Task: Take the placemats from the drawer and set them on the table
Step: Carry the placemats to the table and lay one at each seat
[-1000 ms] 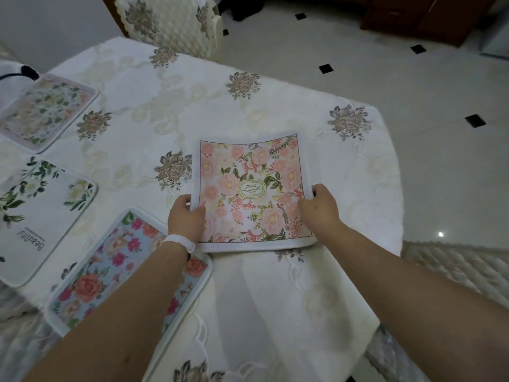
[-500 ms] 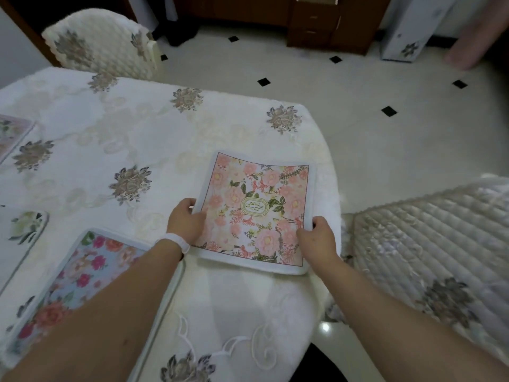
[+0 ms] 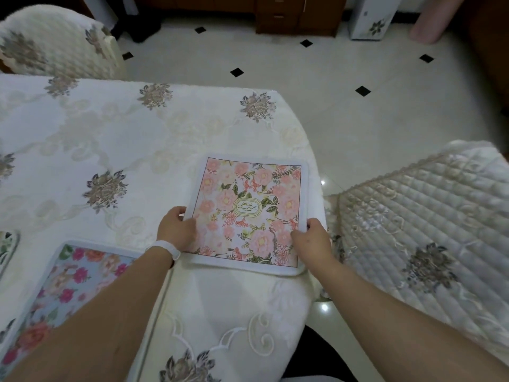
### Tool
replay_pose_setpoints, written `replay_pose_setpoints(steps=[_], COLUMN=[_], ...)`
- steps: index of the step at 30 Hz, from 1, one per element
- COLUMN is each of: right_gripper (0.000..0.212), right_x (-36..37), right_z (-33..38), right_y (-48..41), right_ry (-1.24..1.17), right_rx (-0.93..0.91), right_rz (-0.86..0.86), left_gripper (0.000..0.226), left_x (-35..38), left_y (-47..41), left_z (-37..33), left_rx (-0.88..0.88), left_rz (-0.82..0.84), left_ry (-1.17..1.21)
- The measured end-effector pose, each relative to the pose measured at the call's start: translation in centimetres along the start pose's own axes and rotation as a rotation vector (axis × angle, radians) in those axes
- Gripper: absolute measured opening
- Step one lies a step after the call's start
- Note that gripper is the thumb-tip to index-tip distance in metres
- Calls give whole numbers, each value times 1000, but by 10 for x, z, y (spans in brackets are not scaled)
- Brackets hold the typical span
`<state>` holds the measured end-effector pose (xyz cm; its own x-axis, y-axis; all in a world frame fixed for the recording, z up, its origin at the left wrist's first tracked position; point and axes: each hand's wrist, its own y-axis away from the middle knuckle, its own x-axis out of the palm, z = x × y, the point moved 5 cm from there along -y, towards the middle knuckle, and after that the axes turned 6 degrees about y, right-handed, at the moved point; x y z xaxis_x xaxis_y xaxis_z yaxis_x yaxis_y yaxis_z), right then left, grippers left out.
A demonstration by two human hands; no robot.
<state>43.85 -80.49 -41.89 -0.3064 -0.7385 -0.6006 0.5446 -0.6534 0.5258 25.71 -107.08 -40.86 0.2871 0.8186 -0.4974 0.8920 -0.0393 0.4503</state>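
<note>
A pink floral placemat (image 3: 249, 213) with a white border lies flat near the right edge of the table (image 3: 143, 150), which wears a cream embroidered cloth. My left hand (image 3: 176, 230) grips the mat's left edge, thumb on top. My right hand (image 3: 311, 239) grips its right edge near the lower corner. A blue floral placemat (image 3: 68, 282) lies at the lower left, partly under my left forearm. Another placemat (image 3: 7, 246) shows only a sliver at the left border.
A quilted chair (image 3: 424, 238) stands close to the table's right side. Another padded chair (image 3: 55, 42) sits at the far left corner. A wooden cabinet with drawers (image 3: 286, 15) stands across the tiled floor (image 3: 344, 111).
The view has swung right, so the left-hand mats slid out of sight. Both hands have carried the pink placemat toward the table's right edge and keep hold of it.
</note>
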Motion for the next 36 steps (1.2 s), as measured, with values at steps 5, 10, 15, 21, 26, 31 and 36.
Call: replay_pose_setpoints(steps=[5,10,15,21,26,31,36], right_gripper=[34,53,62,59,64,67,69], right_x=[-4,5,58,77,76,72,67], right_z=[2,37,68,108,132,139,139], right_y=[-3,-17,-43,-90,-129,-148,-152], right_ry=[203,565,834,892,902,904,902], right_rx=[-65,-489,-774,-836,-878,-852,-798], right_rz=[-87,-267,49,58,48,14,-19], left_gripper=[45,62,66,71,69,62,67], left_x=[1,31,95,117,116,120,111], left_y=[-1,-2,7,-39,-80,-109,-116], left_z=[1,-18,-16,-39,-65,-83,-79], left_rx=[81,559,841,757,798,822,605], left_rz=[7,142,421,308,281,242,98], left_ry=[-174,-668,-1018,-925,-933,-976,-899])
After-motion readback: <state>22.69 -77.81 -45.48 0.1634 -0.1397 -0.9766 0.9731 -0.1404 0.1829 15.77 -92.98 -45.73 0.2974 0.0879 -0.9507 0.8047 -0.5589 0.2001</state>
